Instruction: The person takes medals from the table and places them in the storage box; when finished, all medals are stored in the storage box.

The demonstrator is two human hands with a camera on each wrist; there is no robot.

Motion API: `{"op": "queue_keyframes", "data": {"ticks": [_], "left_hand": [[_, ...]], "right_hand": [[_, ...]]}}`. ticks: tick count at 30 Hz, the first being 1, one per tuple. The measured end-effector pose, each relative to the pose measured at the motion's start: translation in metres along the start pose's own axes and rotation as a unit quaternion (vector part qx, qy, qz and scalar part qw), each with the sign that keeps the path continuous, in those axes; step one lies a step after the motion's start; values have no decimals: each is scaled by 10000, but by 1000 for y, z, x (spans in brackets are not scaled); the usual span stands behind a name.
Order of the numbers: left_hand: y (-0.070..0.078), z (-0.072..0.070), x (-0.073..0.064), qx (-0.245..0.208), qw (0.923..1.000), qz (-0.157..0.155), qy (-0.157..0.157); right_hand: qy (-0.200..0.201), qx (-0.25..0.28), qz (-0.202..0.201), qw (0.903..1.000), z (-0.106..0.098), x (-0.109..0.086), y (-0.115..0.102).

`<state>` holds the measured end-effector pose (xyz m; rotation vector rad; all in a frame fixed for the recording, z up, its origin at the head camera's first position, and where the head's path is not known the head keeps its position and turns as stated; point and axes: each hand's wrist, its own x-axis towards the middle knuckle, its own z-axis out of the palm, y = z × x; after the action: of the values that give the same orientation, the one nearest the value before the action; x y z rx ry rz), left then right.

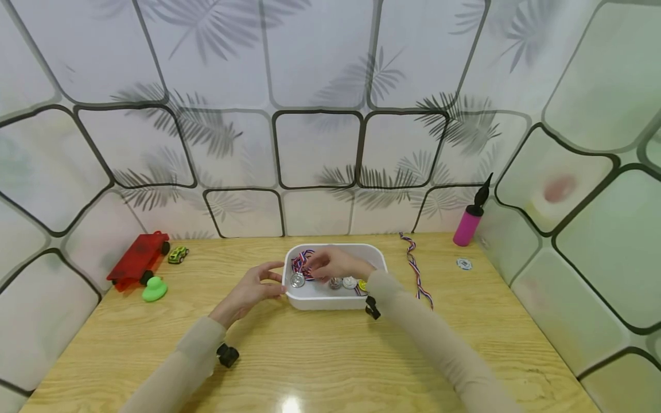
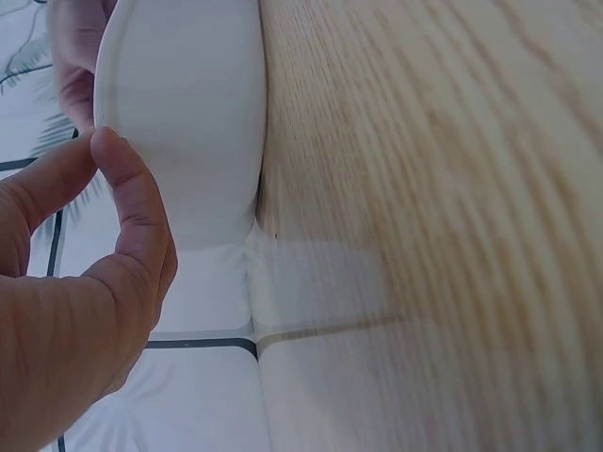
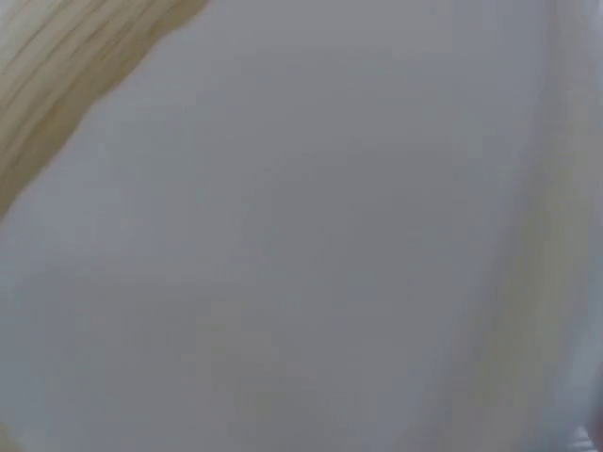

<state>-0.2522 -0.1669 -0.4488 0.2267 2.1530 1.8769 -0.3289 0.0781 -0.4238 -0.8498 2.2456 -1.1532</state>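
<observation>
A white bin [image 1: 327, 303] sits on the table with medals and striped ribbons in it. My left hand [image 1: 255, 287] is at the bin's left end, its thumb and a finger apart and touching the rim. In the left wrist view, the fingertips [image 2: 111, 146] of that hand are right at the bin's edge. My right hand [image 1: 338, 264] reaches inside, fingers bent down over the red, white and blue ribbons [image 1: 300, 261]; I cannot tell whether it pinches one. A silver medal [image 1: 297, 280] lies left of it; a white medal [image 1: 349, 283] and a gold one [image 1: 362, 285] lie near its wrist.
Striped ribbon [image 1: 415, 267] lies right of the bin. Behind it to the right are a pink pump [image 1: 467, 226] and a round chip [image 1: 463, 264]. On the left are a red toy car [image 1: 138, 258], a small green-yellow car [image 1: 178, 254] and a green duck [image 1: 154, 289]. Patterned walls surround the table.
</observation>
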Motion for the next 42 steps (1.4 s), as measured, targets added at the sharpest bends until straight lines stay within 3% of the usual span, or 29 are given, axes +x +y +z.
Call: {"op": "queue_keyframes", "data": {"ticks": [9, 20, 31, 42], "left_hand": [[0, 2, 3, -47, 10000, -67, 42], [-1, 4, 3, -155, 9998, -111, 57], [-4, 2, 1, -291, 9992, -240, 104], [-6, 2, 1, -487, 9987, -121, -29]], "right_hand": [[107, -313, -173, 9993, -30, -35, 2], [348, -73, -19, 9994, -59, -71, 24], [813, 300, 108, 9962, -76, -101, 46], [795, 560, -8, 9953, -85, -129, 67]]}}
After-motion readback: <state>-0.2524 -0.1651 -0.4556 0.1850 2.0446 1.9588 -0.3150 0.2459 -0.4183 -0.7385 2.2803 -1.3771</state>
